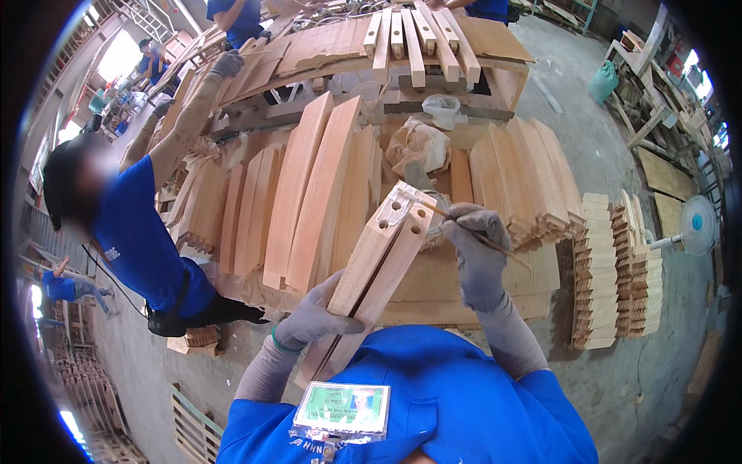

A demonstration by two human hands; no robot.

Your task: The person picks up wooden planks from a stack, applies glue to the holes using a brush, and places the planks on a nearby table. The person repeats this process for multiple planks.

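My gloved left hand [318, 319] is wrapped round a pair of long wooden bars [371, 271] lying side by side, tilted up and away from me. Their far end faces show several round holes, and white paste, which looks like glue, is spread on the left one. Pinched in my gloved right hand [479, 247] is a thin wooden stick [498, 246]; its tip reaches the end faces of the bars. Just beyond the bars stands a container partly hidden by them, with a crumpled cloth or bag [417, 147] behind it.
Stacks of wooden boards [309, 201] stand left and right on the bench. Wooden legs [425, 39] lie on a far table. A co-worker in blue [147, 224] reaches over boards at the left. Stacked wood pieces [595, 271] and a fan [698, 224] are at the right.
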